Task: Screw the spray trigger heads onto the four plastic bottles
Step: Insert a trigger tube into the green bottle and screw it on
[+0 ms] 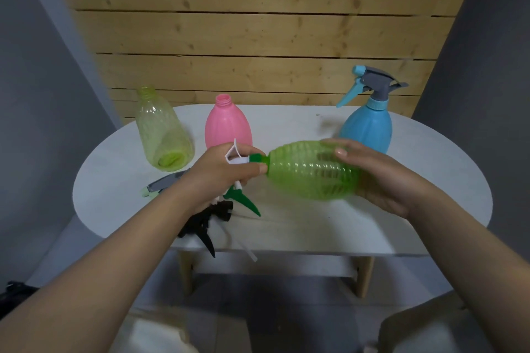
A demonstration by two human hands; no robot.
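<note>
green ribbed bottle (312, 170) held sideways, cupped by right hand (381, 178); green trigger head (243, 178) gripped by left hand (226, 172) at neck. judged light, thin-walled, squashable; best held at ribs.

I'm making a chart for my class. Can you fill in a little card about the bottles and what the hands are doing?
bottles with sprayer on: blue bottle
bottles still open: pink bottle, pale yellow-green bottle
being worked on: green ribbed bottle, held sideways
left hand: grips the green trigger head at the bottle's neck
right hand: holds the bottle's body
loose sprayers on table: black trigger head, grey trigger head
</note>
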